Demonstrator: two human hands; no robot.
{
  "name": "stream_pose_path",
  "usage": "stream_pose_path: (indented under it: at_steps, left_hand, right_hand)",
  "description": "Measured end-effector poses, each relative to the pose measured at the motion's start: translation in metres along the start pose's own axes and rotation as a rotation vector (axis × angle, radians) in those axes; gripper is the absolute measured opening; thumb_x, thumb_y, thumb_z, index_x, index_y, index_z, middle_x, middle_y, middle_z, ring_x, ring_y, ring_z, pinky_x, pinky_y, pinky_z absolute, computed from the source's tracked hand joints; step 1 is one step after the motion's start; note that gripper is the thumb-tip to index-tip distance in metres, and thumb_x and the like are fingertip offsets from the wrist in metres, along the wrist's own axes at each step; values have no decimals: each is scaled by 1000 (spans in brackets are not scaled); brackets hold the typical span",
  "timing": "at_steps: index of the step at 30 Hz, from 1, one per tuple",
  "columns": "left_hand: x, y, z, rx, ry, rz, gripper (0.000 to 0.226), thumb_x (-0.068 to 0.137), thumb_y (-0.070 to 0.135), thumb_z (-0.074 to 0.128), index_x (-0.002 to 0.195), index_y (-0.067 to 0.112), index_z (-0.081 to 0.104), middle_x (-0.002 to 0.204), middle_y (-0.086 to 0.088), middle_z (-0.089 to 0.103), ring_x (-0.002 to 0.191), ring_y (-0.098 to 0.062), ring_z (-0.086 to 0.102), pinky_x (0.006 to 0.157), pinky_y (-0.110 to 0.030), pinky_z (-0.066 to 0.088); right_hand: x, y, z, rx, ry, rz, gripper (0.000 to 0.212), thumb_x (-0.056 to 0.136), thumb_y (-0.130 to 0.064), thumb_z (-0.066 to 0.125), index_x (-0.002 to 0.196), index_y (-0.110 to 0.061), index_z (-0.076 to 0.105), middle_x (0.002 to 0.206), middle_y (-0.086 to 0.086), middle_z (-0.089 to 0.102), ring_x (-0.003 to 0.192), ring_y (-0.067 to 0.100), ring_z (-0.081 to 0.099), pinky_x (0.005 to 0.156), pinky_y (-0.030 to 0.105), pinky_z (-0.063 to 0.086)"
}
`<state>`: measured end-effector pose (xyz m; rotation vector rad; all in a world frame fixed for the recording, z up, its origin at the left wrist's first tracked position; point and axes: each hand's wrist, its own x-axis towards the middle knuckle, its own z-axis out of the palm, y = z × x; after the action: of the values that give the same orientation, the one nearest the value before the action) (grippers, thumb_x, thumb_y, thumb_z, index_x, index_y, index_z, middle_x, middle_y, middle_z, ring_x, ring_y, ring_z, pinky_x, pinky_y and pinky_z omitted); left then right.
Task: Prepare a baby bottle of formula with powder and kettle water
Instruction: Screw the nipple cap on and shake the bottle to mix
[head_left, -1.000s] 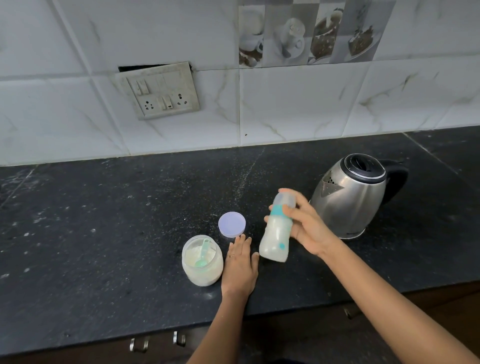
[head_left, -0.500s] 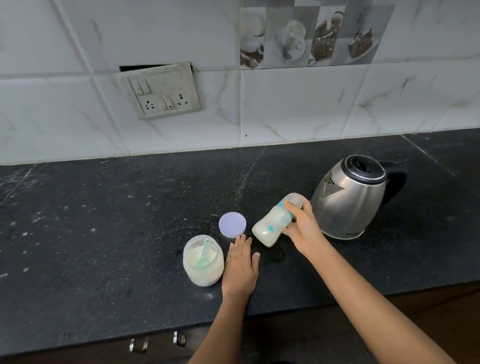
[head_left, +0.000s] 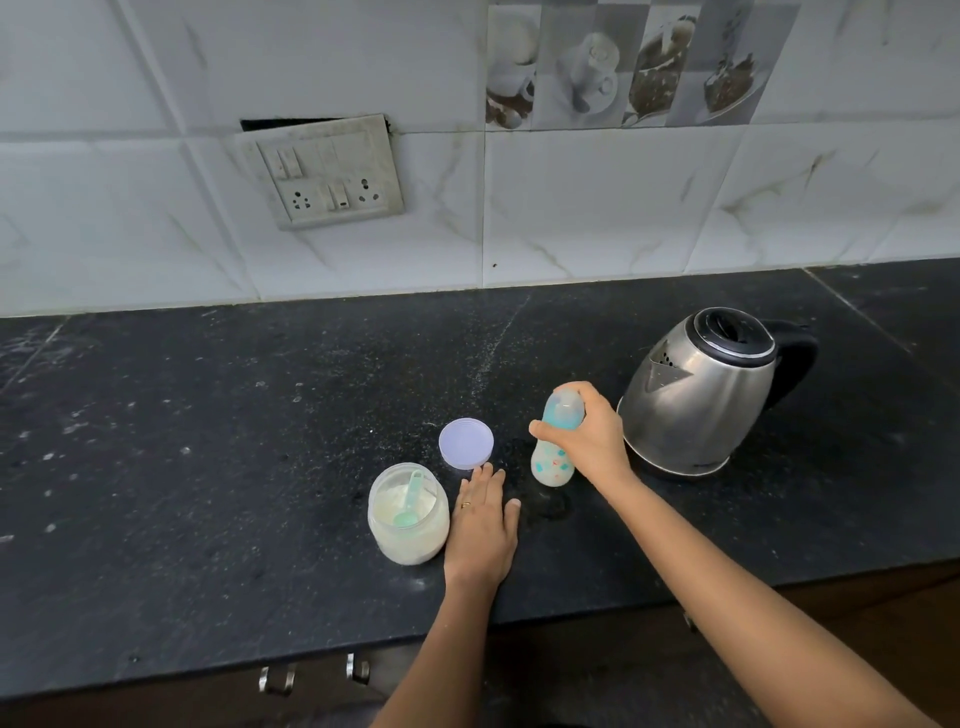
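Note:
A baby bottle (head_left: 554, 457) with a cloudy white fill and coloured prints stands upright on the black counter (head_left: 208, 441), its cap on. My right hand (head_left: 587, 434) grips its upper part, fingers curled round the cap. My left hand (head_left: 483, 525) rests flat on the counter, fingers straight, between the bottle and an open jar of white powder (head_left: 408, 514). A teal scoop (head_left: 410, 501) lies inside the jar. A steel kettle (head_left: 701, 389) with a black lid and handle stands just right of the bottle.
The jar's round lilac lid (head_left: 466, 443) lies flat behind my left hand. A wet patch (head_left: 545, 504) marks the counter in front of the bottle. A switch and socket plate (head_left: 327, 176) hangs on the tiled wall. Drawer handles (head_left: 311, 675) show below the counter's front edge.
My right hand swung the bottle from raised to tilted sideways, and it now stands upright on the counter near the kettle. The left hand stayed flat.

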<state>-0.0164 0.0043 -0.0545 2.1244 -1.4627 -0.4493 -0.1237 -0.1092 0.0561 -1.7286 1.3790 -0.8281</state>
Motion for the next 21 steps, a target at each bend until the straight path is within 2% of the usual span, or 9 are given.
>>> stream_pose_path:
  at_steps: [3,7,9,11,14,16,21]
  left_hand:
    - [0,0,1,3,-4,4,50,103,36,32,149,19,30,160,0,21,149,-15,10,123,-31,4]
    - [-1,-2,1,8,-9,0,50,103,36,32,150,19,30,160,-1,21,150,-16,10,123,-33,7]
    - [0,-1,0,9,-8,4,50,103,36,32,150,19,30,160,-1,21,149,-16,10,123,-33,7]
    - [0,0,-2,11,3,17,50,103,34,32,150,18,30,160,-1,22,149,-15,11,123,-31,5]
    - [-1,2,-3,22,9,31,49,103,34,32,150,17,30,160,-1,22,149,-13,11,122,-29,3]
    - [-3,3,-5,26,5,35,49,103,33,32,149,16,30,160,-2,22,149,-14,11,122,-29,3]
    - [-4,6,-8,60,-1,40,50,103,33,32,150,14,29,160,-5,22,149,-16,12,121,-29,1]
  right_hand:
    - [-3,3,3,-123,-7,-52,56,64,-31,86,103,-28,46,108,1,49,93,14,51,81,28,47]
    - [-8,6,-3,-162,-159,-45,59,70,-32,83,112,-25,41,115,2,41,98,17,52,84,30,46]
    - [-8,7,-12,-124,-238,-65,60,75,-23,78,119,-28,38,121,2,39,109,17,50,94,34,47]
    - [-7,7,-25,-107,-356,-158,70,77,-10,70,132,-37,34,130,-2,37,123,14,43,102,34,42]
    - [-2,4,-40,-244,-511,-314,70,81,-2,62,135,-41,42,133,-8,42,123,10,44,101,30,42]
    - [2,3,-43,-320,-523,-335,62,84,-6,64,133,-39,47,129,-10,46,119,12,47,100,32,46]
    - [8,-7,-46,-549,-410,-348,56,80,-29,72,130,-37,49,121,-2,58,103,16,56,87,43,52]
